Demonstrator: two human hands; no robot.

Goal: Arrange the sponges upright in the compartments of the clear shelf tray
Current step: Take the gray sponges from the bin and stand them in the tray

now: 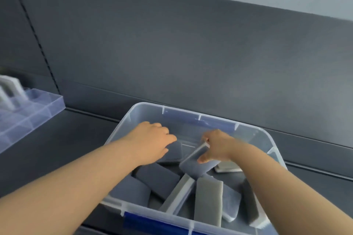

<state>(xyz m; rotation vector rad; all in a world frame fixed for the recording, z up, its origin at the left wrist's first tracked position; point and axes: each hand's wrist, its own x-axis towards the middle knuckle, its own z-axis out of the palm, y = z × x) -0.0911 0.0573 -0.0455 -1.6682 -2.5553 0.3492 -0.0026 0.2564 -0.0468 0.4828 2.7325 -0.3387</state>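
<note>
A clear plastic bin [254,133] with blue handles sits in front of me, holding several grey-and-white sponges [208,198] lying loose at odd angles. Both my hands are inside it. My right hand [217,147] grips one grey sponge [193,162] between thumb and fingers, tilted up off the pile. My left hand [152,141] hovers over a dark sponge [174,151] at the bin's back, fingers curled downward; its fingertips are hidden, and I cannot tell whether they hold it. The clear shelf tray [36,108] with compartments lies at the far left, with upright sponges [9,89] at its edge.
The bin rests on a dark grey shelf [66,139] with a dark back panel [191,53] behind it. A gap of bare shelf separates the bin from the tray on the left.
</note>
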